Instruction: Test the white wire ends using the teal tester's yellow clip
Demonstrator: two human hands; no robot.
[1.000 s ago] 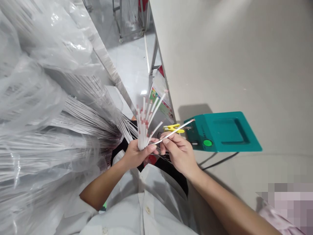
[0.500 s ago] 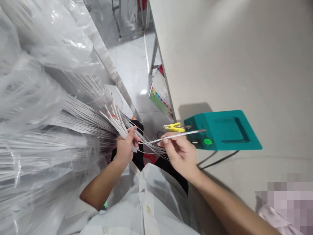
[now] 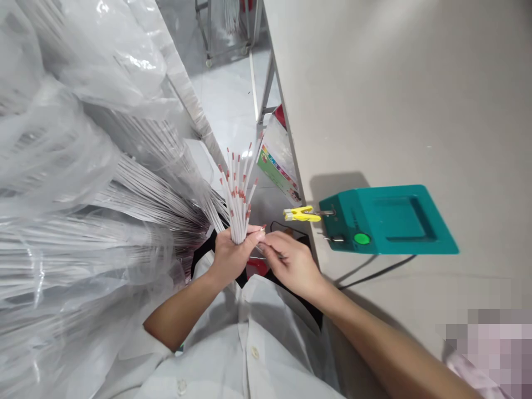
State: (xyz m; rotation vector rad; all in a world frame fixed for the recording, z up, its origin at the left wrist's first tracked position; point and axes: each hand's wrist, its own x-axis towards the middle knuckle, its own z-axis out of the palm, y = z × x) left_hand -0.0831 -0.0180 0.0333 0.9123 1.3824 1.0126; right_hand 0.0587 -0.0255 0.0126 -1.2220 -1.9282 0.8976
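Observation:
My left hand [image 3: 233, 256] is closed round a bundle of white wires [image 3: 239, 213] whose reddish-brown tips fan upward at uneven heights. My right hand [image 3: 294, 265] meets it at the left thumb, its fingers pinched on a single white wire, mostly hidden between the hands; one reddish tip pokes out there. To the right of both hands, a teal box [image 3: 399, 221] with a green button [image 3: 362, 239] rests on the table. A yellow clip [image 3: 302, 214] sticks out from its near side, apart from my right hand.
Long bundles of white wires [image 3: 153, 194], partly wrapped in clear plastic [image 3: 54, 149], fill the left side. The pale table [image 3: 374, 100] lies on the right, with black cables [image 3: 378, 271] beside the box. A printed carton [image 3: 277, 160] and a wheeled rack [image 3: 208, 33] stand beyond.
My right hand has moved left from beside the yellow clip to my left hand, bringing its wire along. The bundle in my left hand has swung from leaning left to nearly upright.

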